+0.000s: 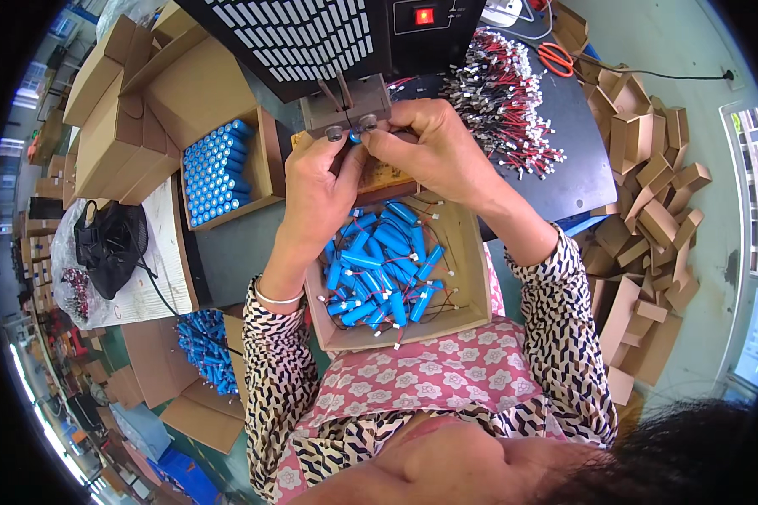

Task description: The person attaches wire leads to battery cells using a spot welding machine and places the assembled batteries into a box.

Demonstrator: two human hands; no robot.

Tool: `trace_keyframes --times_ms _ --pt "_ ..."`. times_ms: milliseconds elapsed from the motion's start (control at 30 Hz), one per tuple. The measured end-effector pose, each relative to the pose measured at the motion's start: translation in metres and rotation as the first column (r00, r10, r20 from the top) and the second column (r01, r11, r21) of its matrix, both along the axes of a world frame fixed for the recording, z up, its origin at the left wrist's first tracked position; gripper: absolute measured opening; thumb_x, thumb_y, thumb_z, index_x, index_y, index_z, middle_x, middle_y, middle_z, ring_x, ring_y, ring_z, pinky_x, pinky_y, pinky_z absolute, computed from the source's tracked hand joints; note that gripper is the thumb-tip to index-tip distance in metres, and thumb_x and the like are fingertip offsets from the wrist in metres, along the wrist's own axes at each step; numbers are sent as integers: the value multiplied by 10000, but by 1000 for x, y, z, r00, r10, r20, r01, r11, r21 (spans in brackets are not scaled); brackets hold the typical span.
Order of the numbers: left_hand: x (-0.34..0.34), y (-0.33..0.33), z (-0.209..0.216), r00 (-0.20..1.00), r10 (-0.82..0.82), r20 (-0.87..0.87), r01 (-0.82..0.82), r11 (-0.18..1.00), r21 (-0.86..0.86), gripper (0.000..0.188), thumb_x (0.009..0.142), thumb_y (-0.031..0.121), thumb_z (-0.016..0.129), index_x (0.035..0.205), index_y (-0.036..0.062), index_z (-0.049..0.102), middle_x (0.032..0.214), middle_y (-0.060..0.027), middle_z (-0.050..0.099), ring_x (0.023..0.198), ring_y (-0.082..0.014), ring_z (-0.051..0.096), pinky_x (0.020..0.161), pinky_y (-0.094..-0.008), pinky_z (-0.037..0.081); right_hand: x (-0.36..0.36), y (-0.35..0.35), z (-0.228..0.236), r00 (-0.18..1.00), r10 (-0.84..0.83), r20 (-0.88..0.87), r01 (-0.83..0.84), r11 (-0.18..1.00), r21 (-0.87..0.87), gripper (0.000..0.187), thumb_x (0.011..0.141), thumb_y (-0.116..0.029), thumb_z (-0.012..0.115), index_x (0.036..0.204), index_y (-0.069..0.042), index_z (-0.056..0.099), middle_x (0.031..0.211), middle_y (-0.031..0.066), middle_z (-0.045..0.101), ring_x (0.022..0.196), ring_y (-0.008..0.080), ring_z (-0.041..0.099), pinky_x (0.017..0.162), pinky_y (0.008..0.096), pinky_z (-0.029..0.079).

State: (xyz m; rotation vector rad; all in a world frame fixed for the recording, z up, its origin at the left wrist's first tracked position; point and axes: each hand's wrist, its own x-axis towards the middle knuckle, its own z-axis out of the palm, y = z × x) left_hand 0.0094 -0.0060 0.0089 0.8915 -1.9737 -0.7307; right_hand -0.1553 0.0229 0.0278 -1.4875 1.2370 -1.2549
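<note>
Both hands meet under the electrode head [345, 109] of a black spot welder [370, 42]. My left hand [318, 185] is closed, with its thumb and fingers around a blue battery cell [355, 137]; only a small blue part of the cell shows between the hands. My right hand [434, 147] is closed too, its thumb and fingertips pinched close to the cell, and what lies in the pinch is hidden. Just below the hands, a shallow cardboard tray [396, 338] holds many blue cells [383, 252] with red and black leads and white connectors.
To the left, an open box [269, 160] holds upright blue cells [215, 177]. A heap of connector wires [514, 101] and orange-handled scissors [554, 59] lie right of the welder. Lower left stands a carton of blue cells [204, 349]. Empty small boxes [648, 194] pile up at right.
</note>
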Motion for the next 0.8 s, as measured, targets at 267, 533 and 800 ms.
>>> trace_keyframes --times_ms 267,533,800 --pt "6 -1 -8 999 42 24 -42 999 -9 154 788 1 658 942 9 656 879 -145 645 792 -331 566 715 -372 451 -8 10 26 927 71 -367 -74 997 4 208 794 -142 661 907 30 631 631 148 580 574 256 601 545 336 460" --pt "10 13 2 989 100 105 -69 962 -265 174 802 62 678 952 2 614 856 -144 580 819 -324 517 735 -399 422 -11 54 15 691 28 -722 -347 890 -297 456 769 31 585 1215 11 491 936 165 582 777 344 621 648 379 520" --pt "2 6 8 990 108 91 -117 988 99 146 794 47 664 931 7 635 833 -140 610 753 -306 554 680 -365 455 -3 27 2 923 -161 -349 -13 894 -448 113 870 4 557 981 -12 548 879 88 583 688 215 586 591 299 479"
